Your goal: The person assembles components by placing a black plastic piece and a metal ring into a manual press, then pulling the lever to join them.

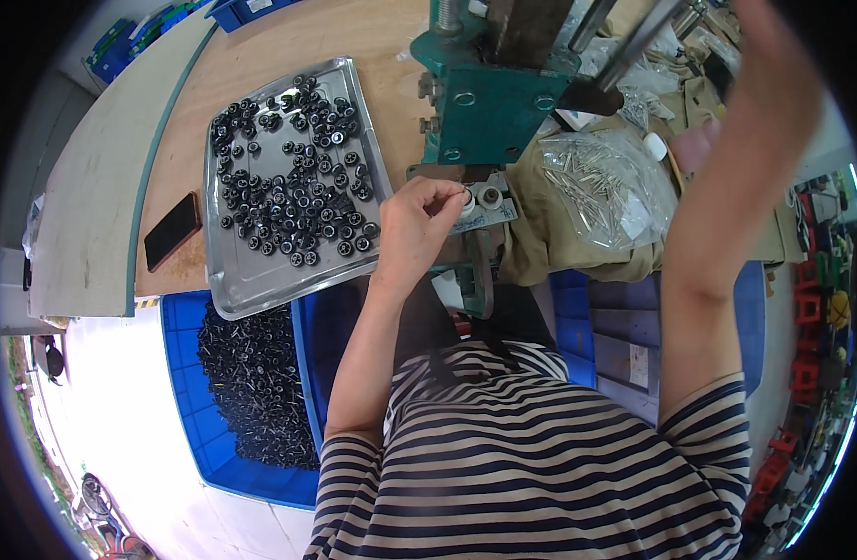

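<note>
Left hand (pixel 414 229): fingertips (pixel 455 198) pinched shut on a small pale ring part (pixel 468 198), held at the base plate of the green press (pixel 489 107). A second ring (pixel 490 196) is seated just right of the pinch. Steel tray (pixel 260 285) of black parts (pixel 293 177) lies just left of the hand; bag of pins (pixel 601 187) is to the right. Right hand (pixel 774 56) is raised up by the press lever (pixel 634 42); its grip cannot be told.

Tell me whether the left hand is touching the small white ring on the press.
Touching. The head view shows the left hand with fingertips pinched on the white ring.
</note>
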The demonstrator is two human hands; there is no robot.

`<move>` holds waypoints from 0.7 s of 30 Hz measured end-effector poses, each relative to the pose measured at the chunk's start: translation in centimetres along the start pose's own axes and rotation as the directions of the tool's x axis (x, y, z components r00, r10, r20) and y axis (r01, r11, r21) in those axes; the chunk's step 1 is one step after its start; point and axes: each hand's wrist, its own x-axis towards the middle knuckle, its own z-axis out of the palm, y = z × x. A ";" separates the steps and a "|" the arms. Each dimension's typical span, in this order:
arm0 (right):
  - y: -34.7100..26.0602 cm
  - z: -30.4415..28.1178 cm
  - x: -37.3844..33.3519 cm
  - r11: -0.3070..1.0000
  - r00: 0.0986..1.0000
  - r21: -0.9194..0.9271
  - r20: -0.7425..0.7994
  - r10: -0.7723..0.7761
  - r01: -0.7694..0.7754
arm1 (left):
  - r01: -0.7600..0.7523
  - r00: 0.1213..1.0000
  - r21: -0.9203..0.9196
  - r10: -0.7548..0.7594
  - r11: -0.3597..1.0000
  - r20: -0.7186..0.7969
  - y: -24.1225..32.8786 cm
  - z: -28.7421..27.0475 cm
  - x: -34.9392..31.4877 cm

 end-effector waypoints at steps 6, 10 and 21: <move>-11.1 6.4 -14.0 0.976 0.984 -0.146 0.096 -0.148 0.161 | -0.002 1.000 -0.007 0.002 1.000 -0.009 -0.1 -0.1 -0.1; -10.6 7.9 -16.3 0.954 0.971 -0.195 0.120 -0.208 0.228 | -0.016 1.000 0.021 0.016 1.000 0.010 0.0 -0.2 -0.1; -8.8 4.1 -7.9 0.981 0.993 -0.158 0.042 -0.108 0.113 | -0.155 0.988 0.156 0.150 0.976 0.041 -0.2 -0.4 0.3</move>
